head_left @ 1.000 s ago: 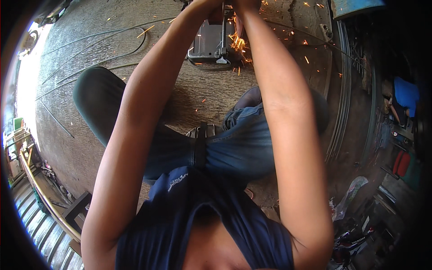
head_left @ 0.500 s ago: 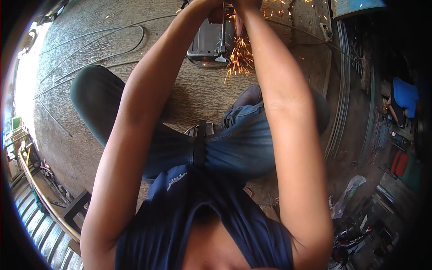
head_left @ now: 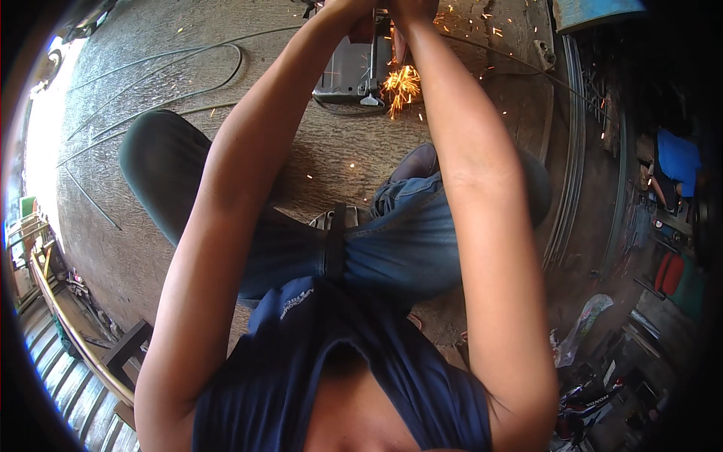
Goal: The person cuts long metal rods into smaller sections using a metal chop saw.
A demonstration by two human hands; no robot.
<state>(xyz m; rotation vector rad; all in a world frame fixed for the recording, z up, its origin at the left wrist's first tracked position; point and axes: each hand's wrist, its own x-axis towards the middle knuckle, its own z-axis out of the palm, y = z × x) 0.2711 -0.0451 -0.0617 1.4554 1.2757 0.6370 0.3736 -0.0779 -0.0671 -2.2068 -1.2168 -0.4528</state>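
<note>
Both my arms stretch out to the far edge of the view, over a floor-standing cut-off saw with a grey metal base [head_left: 348,64]. My left hand [head_left: 349,7] is at the saw's top left, its fingers cut off by the frame edge. Close beside it, my right hand [head_left: 413,9] is over the saw's right side, fingers likewise out of sight. Between my forearms a screw clamp [head_left: 371,79] with a winged handle runs along the base. Orange sparks [head_left: 403,84] burst out just right of that handle. The blade and whatever it cuts are hidden.
A long thin cable or rod [head_left: 239,56] loops over the floor on the left. Long metal bars [head_left: 570,151] lie along the right. Beyond them are a person in a blue top [head_left: 679,162], a clear plastic bag [head_left: 591,320] and clutter. A blue metal object [head_left: 599,11] stands far right.
The spray of sparks has become a denser, rounder cluster near the clamp handle, and stray sparks land nearer my legs. My arms and the saw stay almost where they were.
</note>
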